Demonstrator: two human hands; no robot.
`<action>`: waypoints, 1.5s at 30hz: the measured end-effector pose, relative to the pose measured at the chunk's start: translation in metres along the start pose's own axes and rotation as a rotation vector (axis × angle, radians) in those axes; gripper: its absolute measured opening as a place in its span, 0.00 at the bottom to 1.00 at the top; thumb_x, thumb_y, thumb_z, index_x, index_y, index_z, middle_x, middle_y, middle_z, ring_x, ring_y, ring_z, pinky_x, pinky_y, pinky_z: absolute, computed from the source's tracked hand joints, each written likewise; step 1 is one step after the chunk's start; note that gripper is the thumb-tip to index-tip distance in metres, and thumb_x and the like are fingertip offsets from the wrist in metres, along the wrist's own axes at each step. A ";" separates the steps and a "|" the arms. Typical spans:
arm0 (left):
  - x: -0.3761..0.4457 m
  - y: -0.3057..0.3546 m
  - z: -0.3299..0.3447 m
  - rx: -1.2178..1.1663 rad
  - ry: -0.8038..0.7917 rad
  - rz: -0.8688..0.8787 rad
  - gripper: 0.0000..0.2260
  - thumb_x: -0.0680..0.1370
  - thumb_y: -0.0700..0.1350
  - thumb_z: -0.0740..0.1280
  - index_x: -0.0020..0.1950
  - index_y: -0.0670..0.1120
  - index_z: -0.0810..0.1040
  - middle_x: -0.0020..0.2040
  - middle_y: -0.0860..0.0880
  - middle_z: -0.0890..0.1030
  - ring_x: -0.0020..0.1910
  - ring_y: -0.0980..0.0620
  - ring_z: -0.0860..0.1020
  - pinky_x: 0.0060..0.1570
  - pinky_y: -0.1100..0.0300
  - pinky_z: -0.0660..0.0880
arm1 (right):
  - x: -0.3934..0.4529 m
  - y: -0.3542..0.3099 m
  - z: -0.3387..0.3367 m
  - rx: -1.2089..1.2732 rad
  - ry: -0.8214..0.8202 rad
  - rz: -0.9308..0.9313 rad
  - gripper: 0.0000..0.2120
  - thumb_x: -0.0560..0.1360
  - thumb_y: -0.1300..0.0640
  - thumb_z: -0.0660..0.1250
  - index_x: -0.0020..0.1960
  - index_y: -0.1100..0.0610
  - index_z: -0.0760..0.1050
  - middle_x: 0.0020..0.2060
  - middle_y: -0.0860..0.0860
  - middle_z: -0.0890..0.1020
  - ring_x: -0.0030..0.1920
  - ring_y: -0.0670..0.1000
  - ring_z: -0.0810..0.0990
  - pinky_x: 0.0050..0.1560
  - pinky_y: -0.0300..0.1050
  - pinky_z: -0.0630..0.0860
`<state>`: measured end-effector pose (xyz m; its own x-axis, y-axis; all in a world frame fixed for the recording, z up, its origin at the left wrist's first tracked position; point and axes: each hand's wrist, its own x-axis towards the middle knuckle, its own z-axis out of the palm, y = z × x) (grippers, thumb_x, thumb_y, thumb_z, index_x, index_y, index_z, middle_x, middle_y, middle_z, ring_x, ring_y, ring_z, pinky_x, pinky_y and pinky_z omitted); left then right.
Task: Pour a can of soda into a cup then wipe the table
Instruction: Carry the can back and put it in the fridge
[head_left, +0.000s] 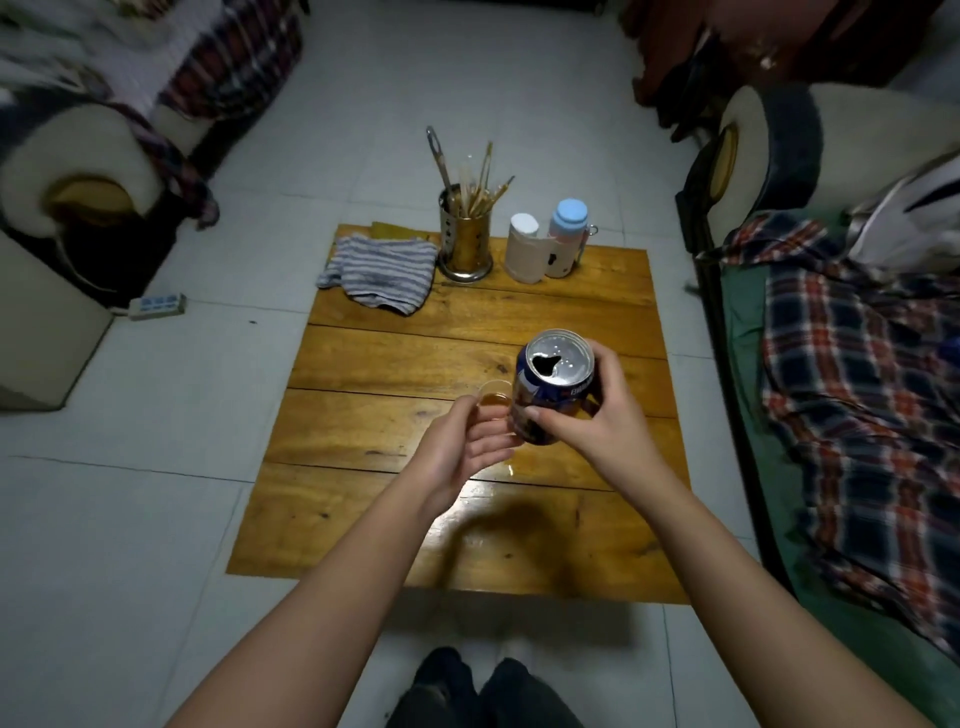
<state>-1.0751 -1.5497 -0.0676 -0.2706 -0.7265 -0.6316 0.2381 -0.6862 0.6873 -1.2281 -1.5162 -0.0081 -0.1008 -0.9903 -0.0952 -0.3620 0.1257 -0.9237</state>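
The right hand (587, 423) had its grip around the blue soda can (550, 387), thumb on the near side and fingers on the far side. The can was held above the wooden surface (519, 306), its open top facing up. The left hand (462, 449) held a small clear cup (494, 402) just beside the can, touching it. A striped cloth (382, 273) lay at the far left corner, well apart from both hands.
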 end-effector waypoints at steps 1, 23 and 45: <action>-0.008 0.001 -0.003 -0.003 0.006 0.017 0.18 0.82 0.50 0.52 0.48 0.41 0.77 0.38 0.45 0.84 0.36 0.51 0.83 0.41 0.60 0.80 | -0.003 -0.003 0.004 -0.005 -0.022 -0.018 0.36 0.64 0.57 0.77 0.64 0.45 0.61 0.53 0.33 0.70 0.56 0.36 0.71 0.62 0.37 0.68; -0.225 -0.113 -0.095 -0.674 0.666 0.312 0.16 0.81 0.49 0.55 0.50 0.39 0.75 0.41 0.42 0.78 0.42 0.46 0.77 0.49 0.53 0.75 | -0.116 -0.056 0.141 -0.022 -0.955 -0.373 0.32 0.65 0.59 0.76 0.63 0.48 0.64 0.57 0.42 0.76 0.59 0.39 0.74 0.59 0.35 0.71; -0.524 -0.331 -0.204 -1.041 1.137 0.562 0.16 0.81 0.48 0.55 0.57 0.36 0.74 0.53 0.36 0.79 0.51 0.41 0.78 0.56 0.52 0.76 | -0.438 -0.095 0.334 -0.044 -1.635 -0.603 0.31 0.65 0.60 0.77 0.61 0.45 0.64 0.52 0.37 0.76 0.53 0.31 0.74 0.52 0.26 0.70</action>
<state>-0.8219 -0.9492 -0.0367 0.7334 -0.2070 -0.6476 0.6790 0.2718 0.6820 -0.8399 -1.1141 -0.0028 0.9963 0.0755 -0.0416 -0.0191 -0.2780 -0.9604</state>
